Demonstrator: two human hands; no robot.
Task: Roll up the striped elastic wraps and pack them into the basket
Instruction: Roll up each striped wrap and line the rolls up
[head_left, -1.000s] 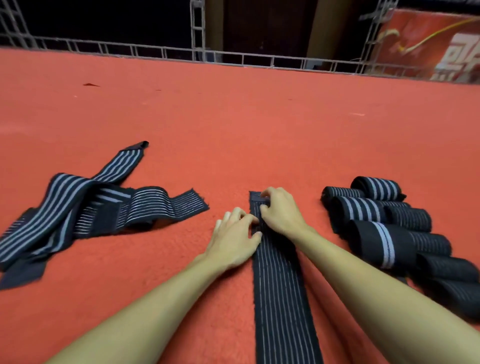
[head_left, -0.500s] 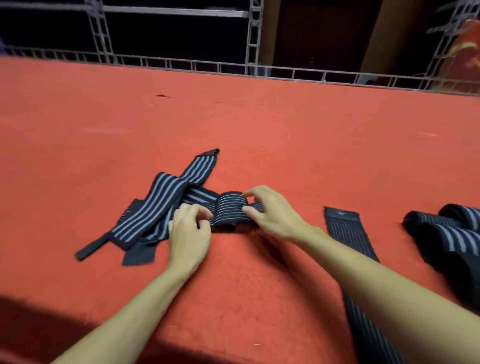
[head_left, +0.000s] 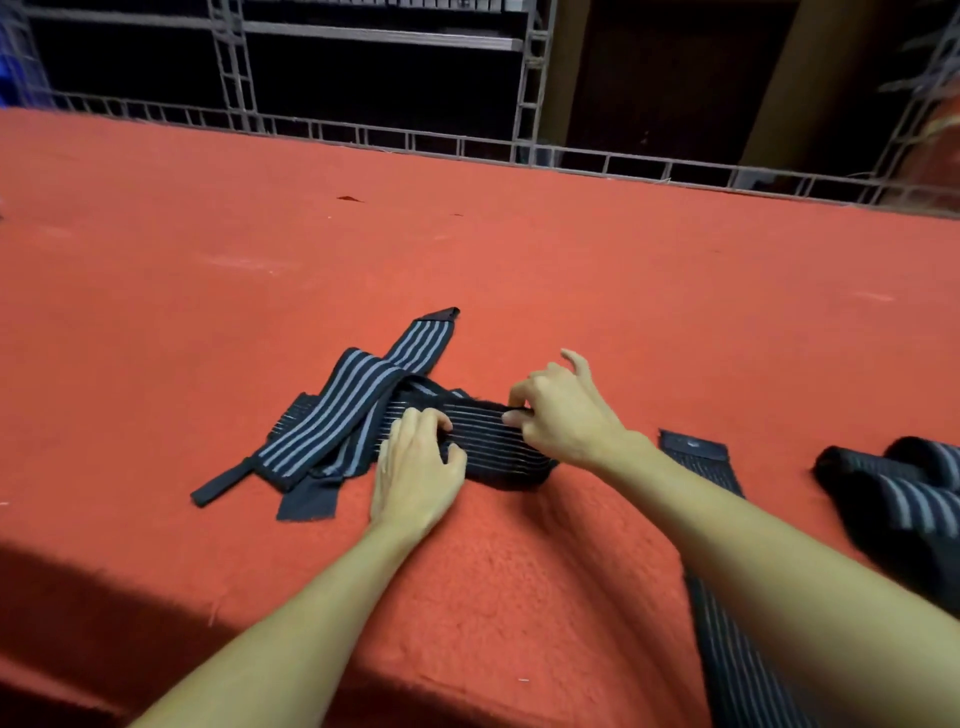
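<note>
Striped wrap (head_left: 493, 449) held between left grip (head_left: 415, 470) and right grip (head_left: 563, 415).

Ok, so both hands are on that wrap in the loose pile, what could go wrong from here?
1. The fine-striped wrap, gripped by the left hand and pinched by the right hand, seems to run under the wide-striped wrap; pulling could drag the whole tangle along.
2. The right forearm crosses above the flat wrap; a sweep might crumple it.
3. The rolled wraps lie close on the right and could get knocked loose.
</note>
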